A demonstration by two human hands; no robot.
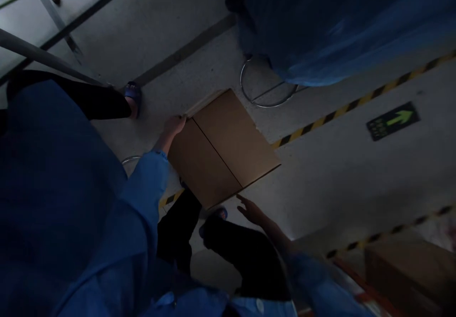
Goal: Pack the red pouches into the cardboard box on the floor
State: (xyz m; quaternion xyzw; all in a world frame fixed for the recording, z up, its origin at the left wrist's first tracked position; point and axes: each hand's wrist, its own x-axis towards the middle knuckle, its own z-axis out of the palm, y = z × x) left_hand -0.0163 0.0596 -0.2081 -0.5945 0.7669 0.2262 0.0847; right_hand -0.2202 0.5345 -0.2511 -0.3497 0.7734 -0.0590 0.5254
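A flat brown cardboard box (221, 146) with a centre seam hangs low over the grey floor in front of me. My left hand (174, 125) grips its upper left corner, fingers curled over the edge. Just off the lower edge of the cardboard, my right hand (251, 210) reaches in with fingers stretched out and holds nothing. Both arms are in light blue sleeves. My dark trouser legs and a blue shoe (217, 213) show below the box.
Another person in dark blue stands at left, with a blue shoe (132, 95) on the floor. A blue-covered seat on a round metal ring base (265, 91) stands at the top. Yellow-black tape (359, 101) and a green arrow sign (392, 120) mark the floor. Another brown box (409, 269) sits lower right.
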